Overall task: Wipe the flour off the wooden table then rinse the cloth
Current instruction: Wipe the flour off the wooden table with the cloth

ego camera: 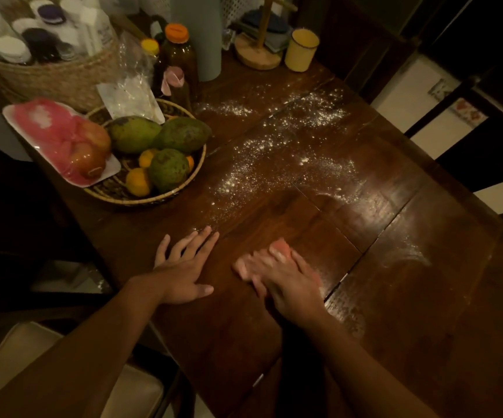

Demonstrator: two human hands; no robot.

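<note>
Near the fruit basket, our left hand lies spread wide on the bench; our right hand, flat-fingered, presses the pink cloth; flour lies right of the basket.

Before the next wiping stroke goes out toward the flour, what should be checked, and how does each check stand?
1. Pink cloth under control: ok. Right hand presses it flat on the wooden table.
2. Left hand out of the path: ok. It rests flat beside, holding nothing.
3. Flour cleared: not ok. It lies scattered beyond the cloth.
4. Fruit basket clear of flour: cannot tell. Specks reach near its rim.
5. Yellow mug out of range: ok. It stands past the flour.
</note>
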